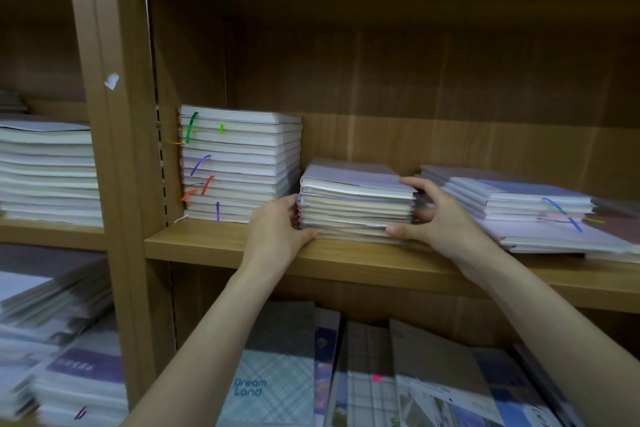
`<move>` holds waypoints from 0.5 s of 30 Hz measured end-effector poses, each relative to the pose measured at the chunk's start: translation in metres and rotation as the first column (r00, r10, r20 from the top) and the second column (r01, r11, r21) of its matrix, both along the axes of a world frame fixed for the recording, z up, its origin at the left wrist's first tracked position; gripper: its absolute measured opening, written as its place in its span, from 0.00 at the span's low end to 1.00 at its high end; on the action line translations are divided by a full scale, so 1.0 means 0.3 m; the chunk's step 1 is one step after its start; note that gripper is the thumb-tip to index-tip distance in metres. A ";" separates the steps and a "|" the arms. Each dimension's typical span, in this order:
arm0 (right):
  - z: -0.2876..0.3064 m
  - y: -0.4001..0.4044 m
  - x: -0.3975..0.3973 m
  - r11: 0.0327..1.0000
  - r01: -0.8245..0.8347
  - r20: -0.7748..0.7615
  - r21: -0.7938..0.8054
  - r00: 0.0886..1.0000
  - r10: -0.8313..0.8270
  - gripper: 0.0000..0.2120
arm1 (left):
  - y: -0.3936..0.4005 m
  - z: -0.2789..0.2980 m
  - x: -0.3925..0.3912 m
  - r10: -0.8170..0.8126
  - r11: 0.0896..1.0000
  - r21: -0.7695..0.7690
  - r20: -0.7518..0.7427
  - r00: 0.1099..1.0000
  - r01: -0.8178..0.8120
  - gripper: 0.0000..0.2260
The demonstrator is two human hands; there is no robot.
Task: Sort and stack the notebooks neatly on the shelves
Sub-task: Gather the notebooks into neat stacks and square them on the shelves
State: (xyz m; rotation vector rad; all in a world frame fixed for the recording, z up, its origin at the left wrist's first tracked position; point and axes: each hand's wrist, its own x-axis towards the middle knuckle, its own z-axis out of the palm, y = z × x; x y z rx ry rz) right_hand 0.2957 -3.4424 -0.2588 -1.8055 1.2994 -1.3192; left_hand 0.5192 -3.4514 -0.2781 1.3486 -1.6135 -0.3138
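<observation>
- My left hand [277,224], at centre frame, presses against the left side of the middle stack of notebooks [356,204]; its thumb curls round the lower front corner, and the other fingers are hidden behind the stack's side, so I cannot tell how they lie.
- My right hand [438,215] grips the same stack from its right side: the thumb [398,230] hooks under the lower front edge, the index finger [414,182] lies over the top right corner, and the remaining fingers curl against the stack's right side.
- The stack sits on the wooden shelf board [346,256] across the middle of the frame, near its front edge, held between both hands.
- Just left of it stands a taller pile of spiral-bound notebooks [239,163] with coloured ribbon markers, close to my left hand and against the shelf's upright panel [117,149].
- To the right, a lower, wider spread of notebooks [519,204] lies on the same board, with a blue ribbon [562,213] draped over its front; my right hand sits between it and the middle stack.
- At the left edge, beyond the upright, another stack of notebooks [48,170] rests in the neighbouring compartment.
- In the lower part of the frame, more notebooks lie on the shelf beneath, among them a plaid cover reading "Dream Land" [273,388].
</observation>
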 end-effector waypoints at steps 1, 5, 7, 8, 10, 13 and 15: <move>0.000 -0.002 -0.002 1.000 0.001 0.012 0.016 1.000 -0.002 0.38 | -0.009 0.002 0.010 -0.006 1.000 0.022 0.032 0.999 0.006 0.23; -0.013 -0.023 -0.010 0.991 0.010 0.034 0.135 0.999 -0.015 0.44 | -0.033 0.021 0.039 -0.182 0.976 0.127 0.002 0.983 0.180 0.29; -0.017 -0.028 -0.011 0.988 -0.054 0.044 0.147 0.998 0.048 0.30 | -0.035 0.026 0.041 -0.238 0.959 0.157 -0.009 0.971 0.236 0.29; -0.020 -0.031 -0.014 0.987 -0.067 0.055 0.144 0.997 0.060 0.26 | -0.041 0.025 0.043 -0.256 0.953 0.170 -0.004 0.967 0.253 0.30; -0.025 -0.033 -0.021 0.990 -0.071 0.066 0.125 0.996 0.063 0.22 | -0.047 0.026 0.046 -0.281 0.944 0.175 -0.009 0.960 0.278 0.33; -0.023 -0.031 -0.024 0.994 -0.053 -0.008 0.098 0.998 0.054 0.19 | -0.045 0.026 0.052 -0.318 0.930 0.181 -0.045 0.947 0.321 0.35; -0.016 -0.024 -0.026 0.994 -0.057 -0.084 0.092 0.994 0.065 0.17 | -0.040 0.030 0.054 -0.328 0.921 0.197 -0.071 0.942 0.336 0.36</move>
